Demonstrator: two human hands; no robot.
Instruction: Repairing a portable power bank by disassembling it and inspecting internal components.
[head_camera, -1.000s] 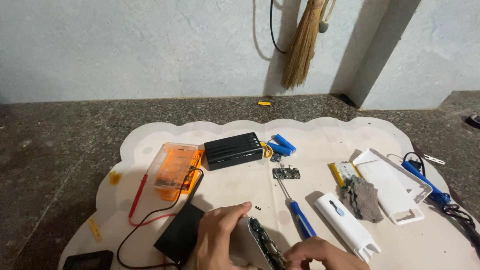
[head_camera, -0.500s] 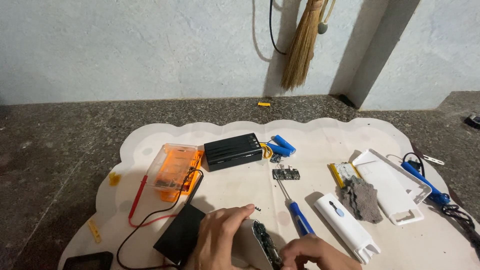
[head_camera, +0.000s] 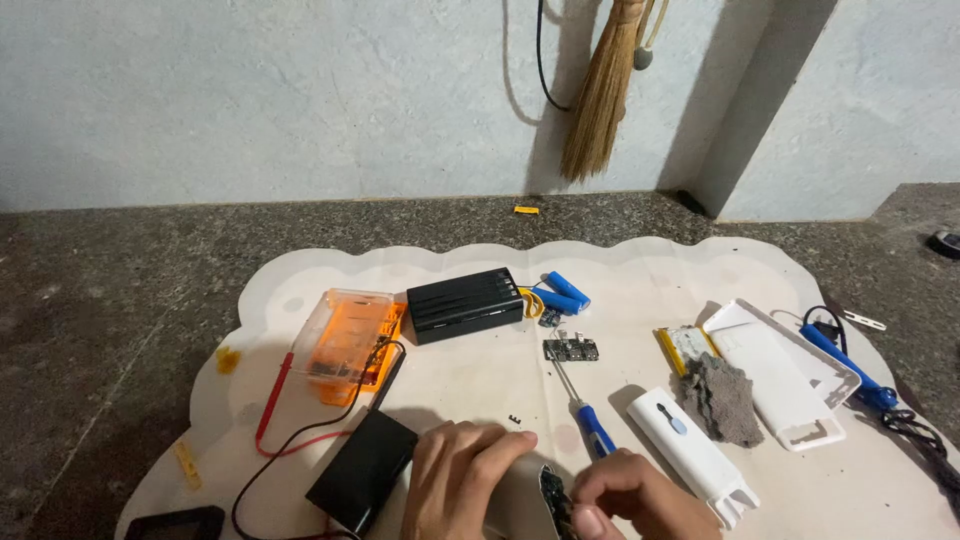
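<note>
Our left hand (head_camera: 462, 478) and right hand (head_camera: 630, 497) both grip small circuit board (head_camera: 553, 497), bottom frame edge. Board sits between them, long axis running away from us. Blue-handled screwdriver (head_camera: 590, 420) just beyond board, nearer right hand.

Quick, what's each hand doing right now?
Left hand: closed on a pale device case.
Right hand: fingers pinched at its circuit board.
</note>
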